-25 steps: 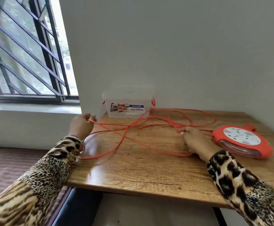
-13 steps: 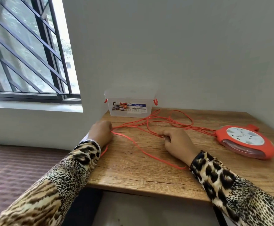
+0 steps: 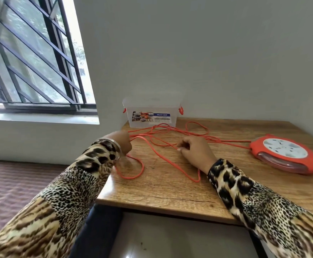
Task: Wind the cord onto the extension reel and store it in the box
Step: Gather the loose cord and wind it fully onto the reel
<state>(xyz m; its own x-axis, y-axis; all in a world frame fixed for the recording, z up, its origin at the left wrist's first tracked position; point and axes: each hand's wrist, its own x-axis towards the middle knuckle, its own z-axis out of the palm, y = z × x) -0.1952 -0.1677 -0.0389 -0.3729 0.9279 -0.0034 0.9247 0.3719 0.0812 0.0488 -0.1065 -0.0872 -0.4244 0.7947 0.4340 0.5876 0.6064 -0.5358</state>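
Observation:
An orange cord (image 3: 157, 155) lies in loose tangled loops across the wooden table (image 3: 170, 190). My left hand (image 3: 121, 141) grips the cord near the table's left edge, with a loop hanging below the wrist. My right hand (image 3: 194, 151) pinches a strand near the middle of the table. The orange extension reel (image 3: 286, 155), with a white socket face, lies flat at the right, and the cord runs into it. A clear plastic box (image 3: 152, 113) with orange clips and its lid on stands at the back against the wall.
The table sits in a corner, with grey walls behind and to the right. A barred window (image 3: 31, 62) and its sill are to the left. A brown floor (image 3: 12, 183) lies below the table's left edge.
My left hand has moved right, from beyond the table's left edge onto the table, drawing the cord along. My right hand has shifted left, farther from the reel. The loops lie closer together.

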